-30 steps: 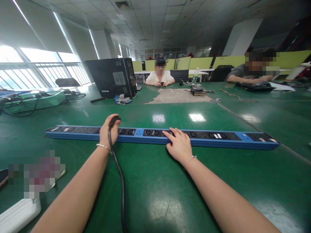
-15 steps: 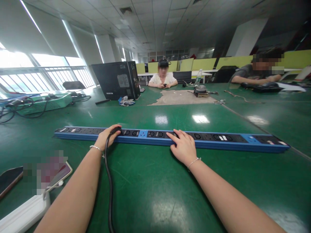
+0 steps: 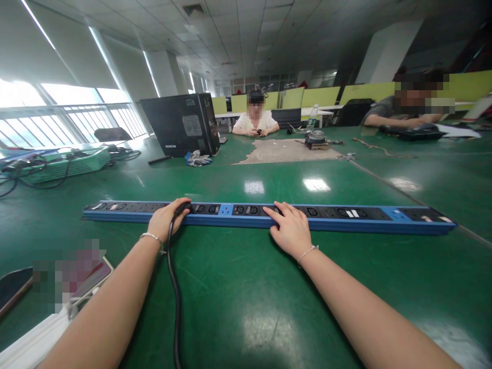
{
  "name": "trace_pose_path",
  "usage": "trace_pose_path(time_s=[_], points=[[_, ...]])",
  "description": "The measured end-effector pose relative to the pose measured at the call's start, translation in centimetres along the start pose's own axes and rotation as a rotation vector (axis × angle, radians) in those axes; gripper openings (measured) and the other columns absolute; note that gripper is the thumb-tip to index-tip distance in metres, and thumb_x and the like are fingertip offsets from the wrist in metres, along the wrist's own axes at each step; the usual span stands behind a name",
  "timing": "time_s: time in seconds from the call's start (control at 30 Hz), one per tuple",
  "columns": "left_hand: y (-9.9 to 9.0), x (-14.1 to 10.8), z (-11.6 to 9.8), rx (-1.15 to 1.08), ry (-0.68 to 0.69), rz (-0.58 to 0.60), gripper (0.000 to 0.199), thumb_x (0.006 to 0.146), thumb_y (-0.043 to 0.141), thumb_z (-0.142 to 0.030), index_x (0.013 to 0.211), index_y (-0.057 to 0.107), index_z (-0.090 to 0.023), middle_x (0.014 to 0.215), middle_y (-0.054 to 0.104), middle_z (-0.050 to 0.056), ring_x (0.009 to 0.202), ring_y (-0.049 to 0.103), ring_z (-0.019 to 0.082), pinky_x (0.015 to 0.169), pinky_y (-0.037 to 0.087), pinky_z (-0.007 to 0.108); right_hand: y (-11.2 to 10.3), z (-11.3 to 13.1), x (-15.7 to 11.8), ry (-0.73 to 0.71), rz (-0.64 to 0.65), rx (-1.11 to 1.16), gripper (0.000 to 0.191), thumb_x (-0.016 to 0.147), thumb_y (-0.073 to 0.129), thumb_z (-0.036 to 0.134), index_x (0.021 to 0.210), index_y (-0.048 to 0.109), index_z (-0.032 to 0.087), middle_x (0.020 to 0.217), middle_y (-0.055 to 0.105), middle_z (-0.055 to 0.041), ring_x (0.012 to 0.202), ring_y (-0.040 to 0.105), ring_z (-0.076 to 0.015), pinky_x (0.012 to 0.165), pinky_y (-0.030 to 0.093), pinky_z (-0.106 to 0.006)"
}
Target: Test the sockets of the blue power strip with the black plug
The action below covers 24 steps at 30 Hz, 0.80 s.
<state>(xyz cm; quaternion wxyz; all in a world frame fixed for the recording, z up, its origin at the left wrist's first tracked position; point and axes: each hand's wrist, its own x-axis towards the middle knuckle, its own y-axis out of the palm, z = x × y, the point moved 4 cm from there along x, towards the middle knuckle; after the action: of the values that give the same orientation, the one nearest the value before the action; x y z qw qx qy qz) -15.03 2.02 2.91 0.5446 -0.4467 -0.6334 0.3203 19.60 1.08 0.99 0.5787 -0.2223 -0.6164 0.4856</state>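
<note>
A long blue power strip (image 3: 246, 221) with black socket panels lies across the green table (image 3: 219, 287) in front of me. My left hand (image 3: 167, 219) is closed around a black plug (image 3: 183, 207) at the strip's sockets, left of its middle. How far the plug sits in a socket is hidden by my fingers. From the plug a thick black cable (image 3: 175, 292) runs down toward the table's near edge. My right hand (image 3: 290, 225) rests on the strip right of its middle, fingers spread over the sockets, holding nothing.
At left lie phones (image 3: 94, 277), a white device (image 3: 36, 338) and a green basket (image 3: 82, 163) of cables. Farther back are a black computer case (image 3: 180, 125), gloves (image 3: 198, 158) and a bottle (image 3: 312, 118). Two people (image 3: 255, 123) sit across the table.
The view has shifted slightly. Both hands keep their places on the power strip, and the plug stays in my left hand.
</note>
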Motion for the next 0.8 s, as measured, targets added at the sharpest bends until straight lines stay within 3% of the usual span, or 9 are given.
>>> trace_pose_path(time_s=[0.7,0.8], points=[[0.42,-0.47,0.27,0.017,-0.024,0.010,0.041,0.085,0.041,-0.046,0.122,0.053,-0.032,0.112,0.067,0.005,0.100,0.063,0.025,0.094,0.041,0.042,0.01,0.02,-0.03,-0.004,-0.017,0.011,0.051,0.075,0.049,0.016,0.123,0.057,0.032,0.133,0.052,-0.0023,0.124,0.041,-0.0218,0.100,0.029,-0.039],[0.73,-0.55,0.18,-0.027,-0.017,-0.035,0.039,0.086,0.040,-0.042,0.121,0.053,-0.030,0.113,0.067,0.005,0.100,0.063,0.024,0.096,0.039,0.043,0.11,-0.02,-0.04,-0.010,-0.023,0.005,0.051,0.075,0.049,0.016,0.123,0.057,0.031,0.133,0.052,-0.0023,0.124,0.041,-0.0220,0.100,0.029,-0.039]])
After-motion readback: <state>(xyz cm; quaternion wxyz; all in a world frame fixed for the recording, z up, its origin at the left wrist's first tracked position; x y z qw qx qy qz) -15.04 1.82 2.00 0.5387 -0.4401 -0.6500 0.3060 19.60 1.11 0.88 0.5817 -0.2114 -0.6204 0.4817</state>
